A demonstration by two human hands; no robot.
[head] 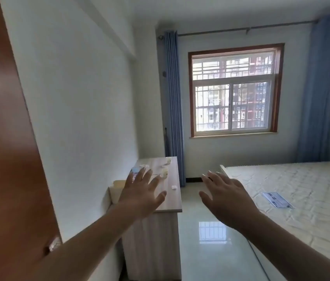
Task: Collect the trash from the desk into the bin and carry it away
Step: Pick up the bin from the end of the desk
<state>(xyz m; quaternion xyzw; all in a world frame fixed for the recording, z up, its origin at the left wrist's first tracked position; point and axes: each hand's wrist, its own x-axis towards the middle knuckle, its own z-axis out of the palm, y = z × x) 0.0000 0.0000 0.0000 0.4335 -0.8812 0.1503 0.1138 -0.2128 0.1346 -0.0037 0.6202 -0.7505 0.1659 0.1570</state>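
Observation:
A light wooden desk (171, 201) stands against the left wall below the window. On its top lie several small white scraps: a crumpled paper (143, 165) at the back, small pale cups (165, 171) in the middle, and a white bit (173, 187) near the right edge. A cream bin (115, 189) sits at the desk's near left corner, partly hidden by my left hand (141, 194). That hand is held out with fingers spread, in front of the desk and holding nothing. My right hand (227, 196) is also spread and empty, over the floor between desk and bed.
A brown door (4, 149) stands open at the far left, close to my left arm. A bare mattress (301, 191) with a label fills the right side. Glossy floor tiles (210, 250) run between desk and bed. Blue curtains (173, 108) flank the window.

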